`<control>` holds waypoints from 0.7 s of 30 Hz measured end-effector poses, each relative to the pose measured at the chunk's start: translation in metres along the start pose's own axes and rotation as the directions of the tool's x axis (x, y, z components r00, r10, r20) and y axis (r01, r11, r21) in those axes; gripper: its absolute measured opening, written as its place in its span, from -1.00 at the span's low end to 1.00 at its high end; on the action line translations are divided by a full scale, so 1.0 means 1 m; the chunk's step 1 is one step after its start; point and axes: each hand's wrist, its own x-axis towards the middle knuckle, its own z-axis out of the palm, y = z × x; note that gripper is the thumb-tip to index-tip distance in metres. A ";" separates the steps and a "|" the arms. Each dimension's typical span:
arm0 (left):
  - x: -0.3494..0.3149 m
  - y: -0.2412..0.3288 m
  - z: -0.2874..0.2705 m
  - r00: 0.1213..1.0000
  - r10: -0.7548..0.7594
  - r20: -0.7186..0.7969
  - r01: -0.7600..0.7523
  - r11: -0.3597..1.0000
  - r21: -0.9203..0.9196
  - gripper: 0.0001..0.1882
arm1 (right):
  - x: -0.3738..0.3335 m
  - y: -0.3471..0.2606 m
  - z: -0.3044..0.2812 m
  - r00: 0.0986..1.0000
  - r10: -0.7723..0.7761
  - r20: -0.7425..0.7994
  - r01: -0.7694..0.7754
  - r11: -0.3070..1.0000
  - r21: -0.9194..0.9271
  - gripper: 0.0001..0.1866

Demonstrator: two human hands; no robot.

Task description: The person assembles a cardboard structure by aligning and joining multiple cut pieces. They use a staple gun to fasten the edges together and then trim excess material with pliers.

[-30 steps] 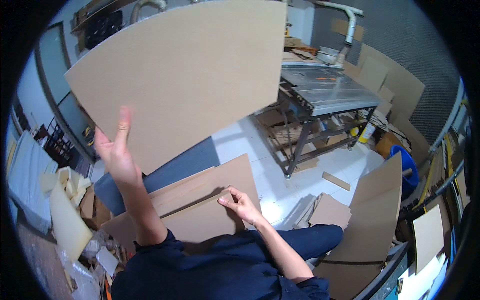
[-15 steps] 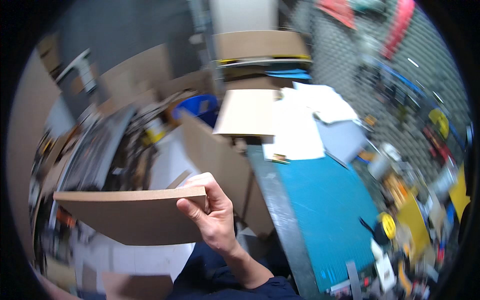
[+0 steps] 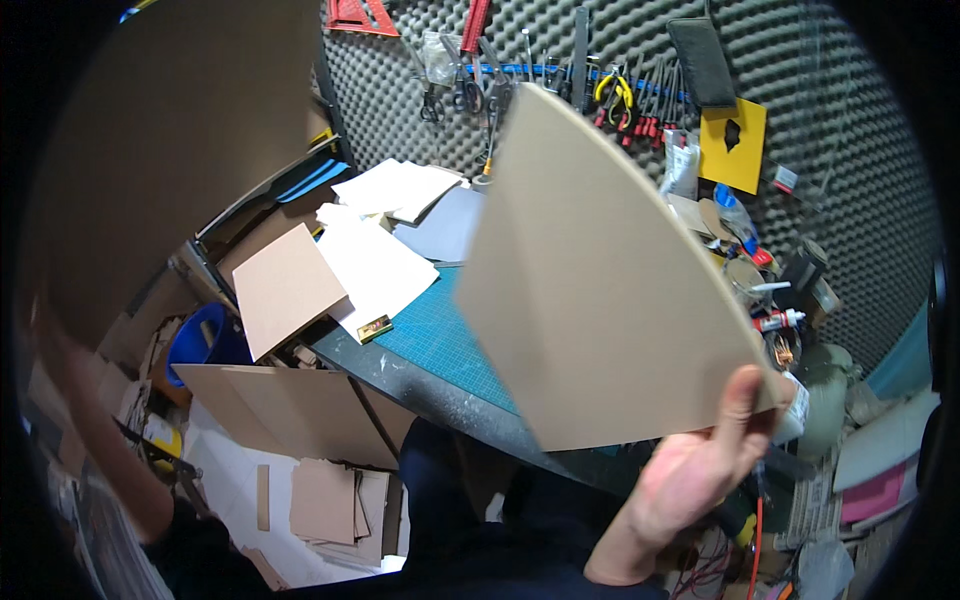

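While turning to the table (image 3: 385, 372), now clamping the small board (image 3: 600, 300) by its lower right corner in the right hand (image 3: 700, 468), across the near edge. Reaching the left hand (image 3: 42, 325) well apart, to the big board (image 3: 170, 150), leaving that grip too dark to tell; apparently shifting work tableward.

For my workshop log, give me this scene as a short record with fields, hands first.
Left hand: in shadow at the large board; grip unclear
Right hand: holds the smaller board by its lower right corner
Bench: teal mat, white sheets
Grey foam wall: yellow-handled pliers among other tools
Floor: stacked board pieces, narrow strip
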 end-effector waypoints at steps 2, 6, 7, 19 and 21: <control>-0.003 -0.013 0.051 0.986 -0.159 0.054 0.168 0.951 -0.259 -0.37 | 0.006 -0.020 -0.009 0.995 -0.094 -0.040 0.090 0.991 -0.103 -0.77; 0.014 0.002 0.125 0.964 -0.119 0.239 0.230 0.823 -0.519 -0.40 | 0.011 -0.037 -0.012 0.981 -0.195 -0.011 0.193 0.974 -0.118 -0.79; 0.019 0.013 0.133 0.944 -0.041 0.327 0.236 0.777 -0.584 -0.41 | 0.013 -0.037 -0.011 0.979 -0.203 0.010 0.203 0.972 -0.117 -0.79; 0.017 0.162 0.169 0.411 0.685 0.602 0.352 0.490 -0.797 -0.42 | 0.033 -0.033 -0.003 0.900 -0.137 0.413 0.379 0.715 -0.587 -0.75; 0.014 0.172 0.171 0.370 0.695 0.617 0.329 0.523 -0.786 -0.40 | 0.049 -0.041 -0.003 0.740 -0.143 0.658 0.564 0.665 -0.489 -0.75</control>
